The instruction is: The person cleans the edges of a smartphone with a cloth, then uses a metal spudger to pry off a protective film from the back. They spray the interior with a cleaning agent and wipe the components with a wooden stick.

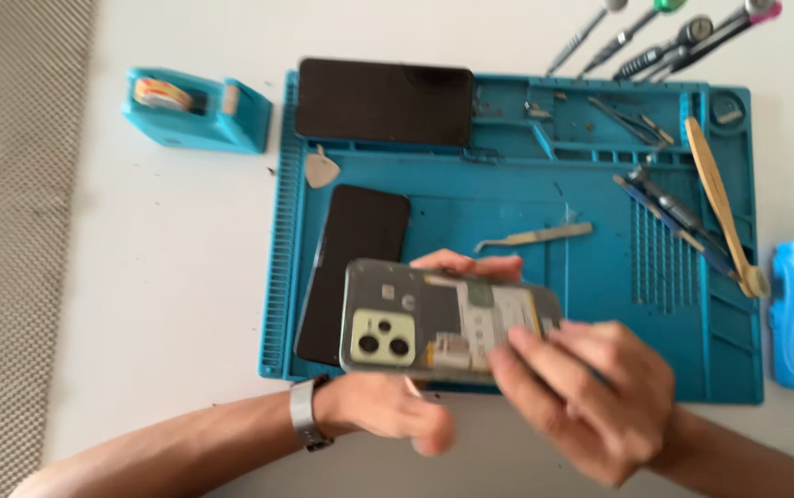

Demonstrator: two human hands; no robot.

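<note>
Both hands hold the opened phone [443, 323] above the front edge of the blue mat [508, 184]: the left hand [388, 420] grips it from below, the right hand [591, 397] clasps its right end. The phone could slip and hit the black cover [355, 267] beneath.

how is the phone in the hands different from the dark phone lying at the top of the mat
The opened phone is held above the blue mat by the left hand and right hand; the dark phone lies flat, untouched, on the mat's top edge. The held one shows grey insides and a pale green camera block; the other shows only a plain black face. Both are slim rectangles lying lengthwise.
</note>
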